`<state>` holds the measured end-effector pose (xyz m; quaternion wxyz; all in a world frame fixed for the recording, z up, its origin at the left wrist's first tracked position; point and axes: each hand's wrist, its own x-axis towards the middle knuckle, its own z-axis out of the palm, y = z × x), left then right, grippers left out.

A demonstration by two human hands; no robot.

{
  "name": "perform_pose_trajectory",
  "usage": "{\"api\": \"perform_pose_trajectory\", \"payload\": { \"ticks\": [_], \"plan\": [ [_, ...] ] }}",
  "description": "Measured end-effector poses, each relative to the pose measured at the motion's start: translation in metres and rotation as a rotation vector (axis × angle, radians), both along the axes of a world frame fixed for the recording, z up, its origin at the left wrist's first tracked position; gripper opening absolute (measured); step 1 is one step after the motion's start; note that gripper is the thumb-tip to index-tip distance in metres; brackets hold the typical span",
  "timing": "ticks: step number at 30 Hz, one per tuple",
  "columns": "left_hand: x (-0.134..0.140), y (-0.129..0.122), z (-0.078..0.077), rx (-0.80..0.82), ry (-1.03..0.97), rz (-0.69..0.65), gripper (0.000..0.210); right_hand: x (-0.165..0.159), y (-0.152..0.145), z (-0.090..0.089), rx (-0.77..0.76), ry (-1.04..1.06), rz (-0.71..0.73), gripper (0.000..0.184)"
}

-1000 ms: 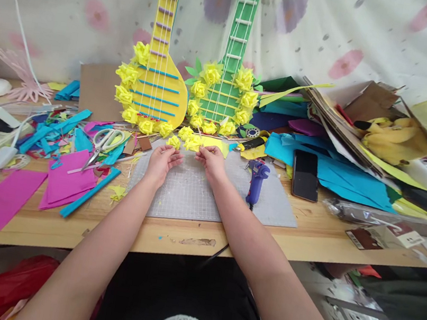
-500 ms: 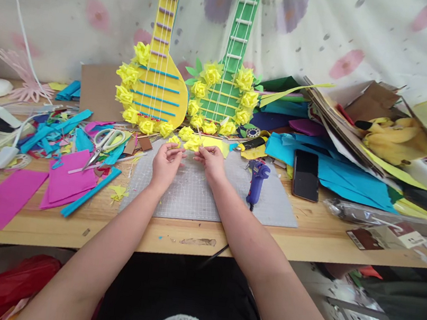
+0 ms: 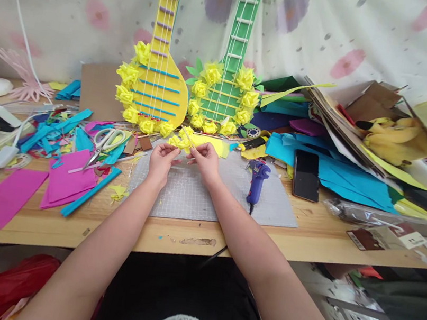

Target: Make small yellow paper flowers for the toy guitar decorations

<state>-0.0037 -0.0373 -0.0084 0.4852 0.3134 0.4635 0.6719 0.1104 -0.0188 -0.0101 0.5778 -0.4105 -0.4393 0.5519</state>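
My left hand (image 3: 162, 163) has its fingers pinched at the lower edge of some yellow crepe-paper petals (image 3: 176, 141). Close beside it, my right hand (image 3: 205, 163) grips a thin pale stick (image 3: 187, 135) that slants up and left across the yellow paper. Fingers partly hide how paper and stick touch. Both hands are above the grey cutting mat (image 3: 187, 199). Behind them lean a yellow paper guitar (image 3: 164, 86) and a green one (image 3: 223, 94), each edged with yellow paper flowers.
A blue glue gun (image 3: 257, 182) stands on the mat's right side, near a black phone (image 3: 306, 175). Scissors (image 3: 104, 145), magenta paper (image 3: 70, 178) and blue scraps lie to the left. Blue sheets (image 3: 340, 173) and stacked cardboard fill the right. Yellow paper (image 3: 219, 147) lies behind my right hand.
Both hands have shifted slightly left, and the right has come closer to the left. The stick now shows tilted upward over the yellow petals.
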Motion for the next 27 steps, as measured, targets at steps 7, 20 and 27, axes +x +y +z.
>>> {"api": "perform_pose_trajectory", "payload": {
  "ticks": [7, 20, 27],
  "plan": [
    [0.0021, -0.0003, 0.0008, 0.035, 0.018, 0.081, 0.030, 0.0017, -0.0003, 0.0008, -0.045, 0.056, -0.006, 0.032],
    [0.0029, -0.0012, 0.0012, 0.112, 0.117, 0.112, 0.026, 0.0050, 0.0009, 0.0018, -0.143, 0.230, -0.005, 0.031],
    [0.0025, 0.0001, -0.0046, 0.176, 0.254, 0.129, 0.026, 0.0061, 0.0007, 0.0009, -0.171, 0.269, 0.031, 0.030]
  ]
}}
